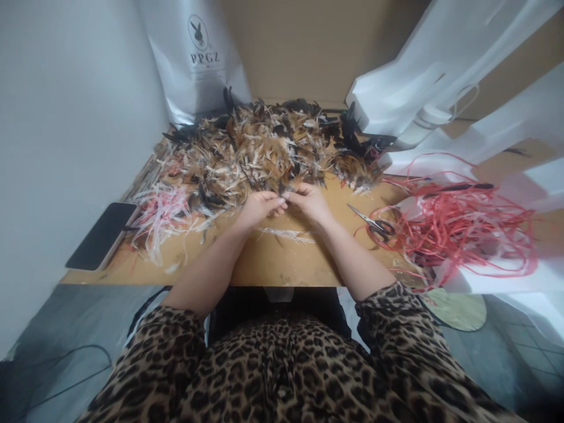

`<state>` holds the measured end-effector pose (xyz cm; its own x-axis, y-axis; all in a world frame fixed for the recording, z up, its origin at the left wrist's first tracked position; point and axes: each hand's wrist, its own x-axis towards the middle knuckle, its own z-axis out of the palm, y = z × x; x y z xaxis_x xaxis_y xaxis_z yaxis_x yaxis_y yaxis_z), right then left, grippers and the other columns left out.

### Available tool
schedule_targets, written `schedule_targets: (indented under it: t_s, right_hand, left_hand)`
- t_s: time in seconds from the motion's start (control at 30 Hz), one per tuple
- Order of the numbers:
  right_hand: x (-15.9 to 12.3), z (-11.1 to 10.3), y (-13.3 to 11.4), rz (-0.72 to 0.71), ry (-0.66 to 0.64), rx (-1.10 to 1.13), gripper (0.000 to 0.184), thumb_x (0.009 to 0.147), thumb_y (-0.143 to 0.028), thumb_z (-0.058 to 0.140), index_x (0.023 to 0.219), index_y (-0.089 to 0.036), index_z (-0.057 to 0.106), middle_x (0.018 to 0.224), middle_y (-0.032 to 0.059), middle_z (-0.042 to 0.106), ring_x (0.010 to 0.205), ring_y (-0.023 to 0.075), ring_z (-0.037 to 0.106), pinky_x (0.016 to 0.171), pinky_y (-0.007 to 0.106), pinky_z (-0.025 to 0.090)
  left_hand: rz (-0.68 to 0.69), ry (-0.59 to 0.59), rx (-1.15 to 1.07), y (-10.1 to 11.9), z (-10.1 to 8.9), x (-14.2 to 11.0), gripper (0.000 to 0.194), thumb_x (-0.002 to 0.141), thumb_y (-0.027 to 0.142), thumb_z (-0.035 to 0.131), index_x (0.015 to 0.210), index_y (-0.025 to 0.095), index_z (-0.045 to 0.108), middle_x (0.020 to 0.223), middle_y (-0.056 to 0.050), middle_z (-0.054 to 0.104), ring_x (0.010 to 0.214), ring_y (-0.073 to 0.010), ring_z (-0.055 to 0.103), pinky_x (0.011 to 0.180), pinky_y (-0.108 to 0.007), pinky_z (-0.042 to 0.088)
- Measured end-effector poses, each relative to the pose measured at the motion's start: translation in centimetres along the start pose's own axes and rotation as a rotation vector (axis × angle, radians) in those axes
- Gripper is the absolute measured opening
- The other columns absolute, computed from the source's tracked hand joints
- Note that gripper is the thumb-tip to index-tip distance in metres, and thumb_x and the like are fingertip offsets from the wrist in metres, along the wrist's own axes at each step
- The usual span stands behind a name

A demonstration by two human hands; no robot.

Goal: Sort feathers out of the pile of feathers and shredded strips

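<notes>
At the front of a large heap of brown, white and black feathers (pixel 264 147), my two hands meet over the table. My left hand (pixel 261 208) is closed, thumb against fingers, its tips close to the other hand. My right hand (pixel 311 201) pinches a small dark brown feather (pixel 286 187) whose tip points away from me. Whether the left fingers also grip its quill is too small to tell. Just below the hands lie several thin white quills (pixel 286 234) on the wooden tabletop (pixel 282 264).
Scissors (pixel 374 223) lie to the right, points toward the feathers, beside a tangle of red plastic strands (pixel 467 229). On the left are a phone (pixel 102 236) and a bunch of pink and white strips (pixel 161 214). A silver-white bag (pixel 198 64) stands behind.
</notes>
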<state>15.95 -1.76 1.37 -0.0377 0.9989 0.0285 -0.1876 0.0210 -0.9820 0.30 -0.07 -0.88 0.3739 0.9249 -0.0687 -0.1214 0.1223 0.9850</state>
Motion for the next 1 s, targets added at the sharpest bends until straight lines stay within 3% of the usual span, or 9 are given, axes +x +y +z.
schedule_targets:
  t_s: [0.27, 0.43, 0.63, 0.83, 0.93, 1.0]
  right_hand:
    - [0.4, -0.4, 0.5, 0.061, -0.036, -0.024, 0.032, 0.052, -0.039, 0.084, 0.062, -0.017, 0.063, 0.056, -0.0030, 0.062, 0.054, 0.0094, 0.053, 0.058, 0.024, 0.040]
    - [0.3, -0.2, 0.3, 0.010, -0.003, -0.041, 0.030, 0.051, -0.034, 0.084, 0.061, -0.017, 0.061, 0.056, -0.0039, 0.062, 0.052, 0.0087, 0.053, 0.056, 0.023, 0.041]
    - [0.4, -0.3, 0.4, -0.121, 0.026, -0.160, 0.021, 0.059, -0.030, 0.077, 0.059, -0.018, 0.060, 0.054, -0.0046, 0.058, 0.051, 0.0090, 0.053, 0.055, 0.024, 0.040]
    - [0.2, -0.1, 0.6, -0.027, -0.004, -0.046, 0.024, 0.058, -0.032, 0.080, 0.061, -0.017, 0.062, 0.056, -0.0039, 0.060, 0.054, 0.0086, 0.052, 0.059, 0.024, 0.041]
    - [0.5, -1.1, 0.2, -0.006, -0.001, -0.019, 0.026, 0.059, -0.037, 0.080, 0.070, -0.017, 0.067, 0.059, -0.0037, 0.061, 0.055, 0.0091, 0.052, 0.059, 0.024, 0.042]
    - [1.0, -2.4, -0.1, -0.056, 0.085, -0.056, 0.028, 0.062, -0.038, 0.078, 0.079, -0.017, 0.070, 0.059, -0.0036, 0.061, 0.055, 0.0092, 0.051, 0.058, 0.024, 0.041]
  left_hand:
    - [-0.034, -0.010, 0.045, 0.2, 0.2, -0.2, 0.031, 0.064, 0.039, 0.077, 0.075, 0.011, 0.069, 0.073, -0.007, 0.072, 0.053, -0.0088, 0.060, 0.054, -0.022, 0.046]
    - [-0.021, 0.004, 0.018, -0.2, 0.3, 0.0, 0.030, 0.063, 0.039, 0.078, 0.073, 0.011, 0.069, 0.076, -0.008, 0.073, 0.054, -0.0089, 0.061, 0.053, -0.022, 0.045]
    - [0.010, 0.049, 0.040, -0.5, 0.4, 0.1, 0.025, 0.067, 0.036, 0.075, 0.073, 0.012, 0.072, 0.063, -0.004, 0.069, 0.050, -0.0083, 0.058, 0.052, -0.021, 0.043]
    - [0.025, 0.057, 0.040, -0.4, 0.4, 0.1, 0.026, 0.065, 0.037, 0.077, 0.069, 0.012, 0.071, 0.060, -0.004, 0.068, 0.048, -0.0079, 0.056, 0.052, -0.022, 0.043]
    - [0.018, 0.078, -0.012, -0.3, 0.3, 0.2, 0.028, 0.066, 0.039, 0.077, 0.070, 0.012, 0.071, 0.060, -0.004, 0.067, 0.048, -0.0067, 0.055, 0.051, -0.020, 0.041]
    - [0.006, 0.121, -0.086, 0.0, 0.1, 0.3, 0.028, 0.066, 0.037, 0.078, 0.071, 0.011, 0.070, 0.064, -0.004, 0.069, 0.050, -0.0054, 0.056, 0.051, -0.018, 0.041]
